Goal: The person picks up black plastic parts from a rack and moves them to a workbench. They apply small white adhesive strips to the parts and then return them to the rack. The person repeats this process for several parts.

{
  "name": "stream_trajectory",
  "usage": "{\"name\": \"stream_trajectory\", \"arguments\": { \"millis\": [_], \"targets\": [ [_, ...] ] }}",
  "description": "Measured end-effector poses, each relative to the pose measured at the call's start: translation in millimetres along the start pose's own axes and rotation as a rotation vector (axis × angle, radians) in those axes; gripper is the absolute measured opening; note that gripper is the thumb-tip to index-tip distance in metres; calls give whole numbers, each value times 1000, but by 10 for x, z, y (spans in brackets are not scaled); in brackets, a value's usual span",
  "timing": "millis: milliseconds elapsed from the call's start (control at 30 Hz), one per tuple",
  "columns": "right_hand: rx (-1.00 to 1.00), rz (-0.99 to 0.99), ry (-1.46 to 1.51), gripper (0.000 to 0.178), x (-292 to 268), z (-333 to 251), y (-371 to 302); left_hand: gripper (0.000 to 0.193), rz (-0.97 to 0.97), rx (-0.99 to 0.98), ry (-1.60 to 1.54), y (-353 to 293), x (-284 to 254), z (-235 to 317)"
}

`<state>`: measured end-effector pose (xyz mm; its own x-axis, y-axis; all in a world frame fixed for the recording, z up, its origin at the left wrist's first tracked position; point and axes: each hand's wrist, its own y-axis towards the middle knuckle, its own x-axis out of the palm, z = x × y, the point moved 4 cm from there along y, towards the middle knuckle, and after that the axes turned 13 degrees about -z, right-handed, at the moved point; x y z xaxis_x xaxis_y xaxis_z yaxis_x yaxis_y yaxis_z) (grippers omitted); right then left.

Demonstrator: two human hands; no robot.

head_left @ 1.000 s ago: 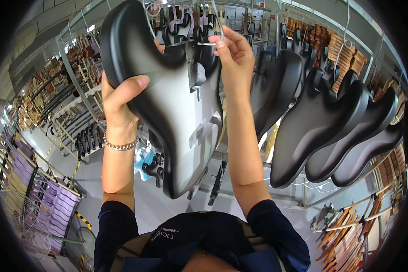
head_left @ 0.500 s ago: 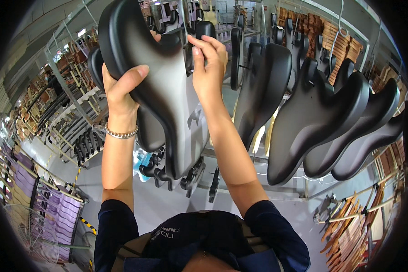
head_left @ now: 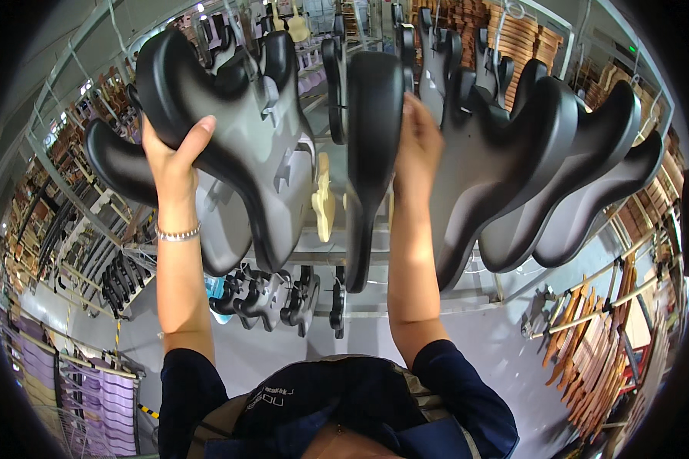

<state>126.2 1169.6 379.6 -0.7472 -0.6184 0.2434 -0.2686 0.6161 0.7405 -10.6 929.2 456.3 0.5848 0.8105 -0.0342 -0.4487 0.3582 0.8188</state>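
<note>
A solid guitar body [head_left: 245, 145], black round its rim and fading to grey in the middle, hangs tilted before me on the left. My left hand [head_left: 177, 157] grips its left edge, the thumb on the face and the fingers hidden behind. To the right, a second guitar body [head_left: 373, 126] is turned edge-on, showing its black side. Against the right side of that body is my right hand [head_left: 419, 145], its fingers drawn together, slightly blurred and partly hidden.
Several similar guitar bodies [head_left: 513, 168] hang in a row at the right, with others [head_left: 119, 161] behind my left hand. Smaller dark bodies [head_left: 264, 298] hang lower down. A metal rack frame [head_left: 73, 195] stands at left; wooden necks [head_left: 589, 344] hang at lower right.
My right hand has left the hook area at the left guitar body and moved right to the second body, which has swung edge-on. My left hand keeps its grip; the view has shifted.
</note>
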Motion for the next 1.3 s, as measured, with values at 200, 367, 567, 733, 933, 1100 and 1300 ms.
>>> {"name": "stream_trajectory", "arguments": {
  "millis": [200, 367, 567, 733, 933, 1100, 1300],
  "targets": [
    [236, -269, 383, 15, 159, 648, 183, 107, -35, 666, 355, -580, 954, 324],
    [74, -263, 226, 7, 195, 701, 243, 89, -256, 127, 129, -550, 1554, -240],
    [96, -131, 199, 16, 230, 540, 213, 57, -217, 121, 25, -359, 1422, -129],
    [160, -92, 628, 21, 142, 448, 217, 58, -201, 54, -22, -559, 1268, 180],
    [158, -164, 635, 29, 178, 538, 234, 78, -229, -148, 7, -1270, 1082, 519],
    [240, -214, 565, 34, 176, 573, 183, 82, -430, -432, 121, -2057, 575, 974],
    [174, -140, 48, 49, -538, 566, -2219, 94, -234, -489, 87, -3329, 209, 2125]
  ]
}}
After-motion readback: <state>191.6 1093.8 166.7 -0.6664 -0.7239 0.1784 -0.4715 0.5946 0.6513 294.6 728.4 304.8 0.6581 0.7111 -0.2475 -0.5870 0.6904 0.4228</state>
